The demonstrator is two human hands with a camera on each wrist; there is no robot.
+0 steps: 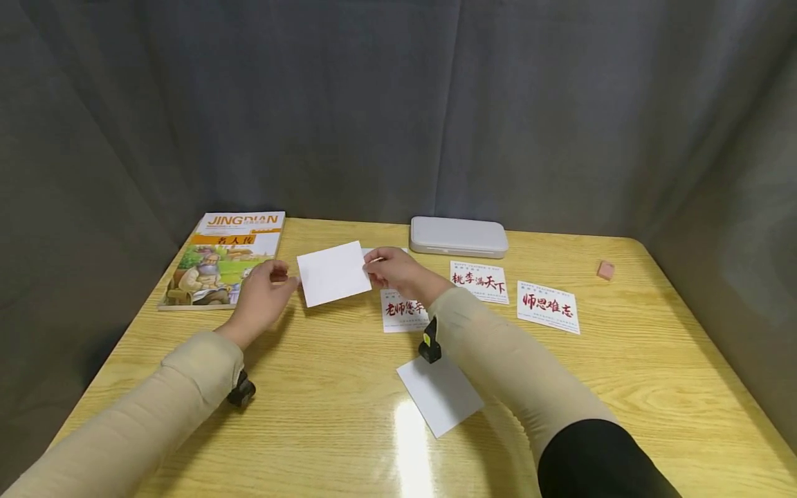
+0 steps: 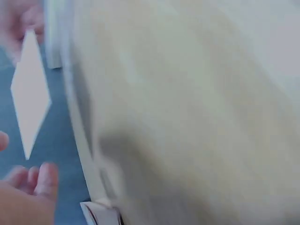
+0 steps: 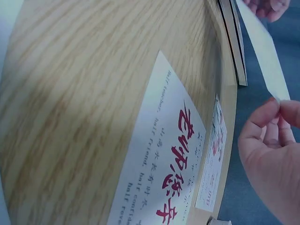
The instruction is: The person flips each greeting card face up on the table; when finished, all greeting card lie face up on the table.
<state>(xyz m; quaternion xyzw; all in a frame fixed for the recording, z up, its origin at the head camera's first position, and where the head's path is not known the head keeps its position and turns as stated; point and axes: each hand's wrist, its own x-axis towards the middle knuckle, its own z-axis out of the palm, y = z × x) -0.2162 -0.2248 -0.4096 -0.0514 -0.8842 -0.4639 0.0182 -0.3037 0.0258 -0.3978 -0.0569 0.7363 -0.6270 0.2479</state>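
A blank white card (image 1: 334, 273) is held up off the table, tilted, with its white side toward me. My right hand (image 1: 401, 273) pinches its right edge between thumb and fingers, as the right wrist view also shows for the card (image 3: 266, 54). Just left of the card, my left hand (image 1: 266, 294) has bent, relaxed fingers; in the left wrist view a small gap parts these fingers (image 2: 47, 180) from the card's corner. Beneath the right hand lies a card with red Chinese writing (image 1: 401, 315), partly covered. Another card behind the held one is mostly hidden.
Two more red-lettered cards (image 1: 479, 281) (image 1: 548, 306) lie to the right. A second blank card (image 1: 442, 398) lies under the right forearm. At the back are a magazine (image 1: 218, 256) and a white case (image 1: 459, 236). A small pink block (image 1: 605, 270) sits far right.
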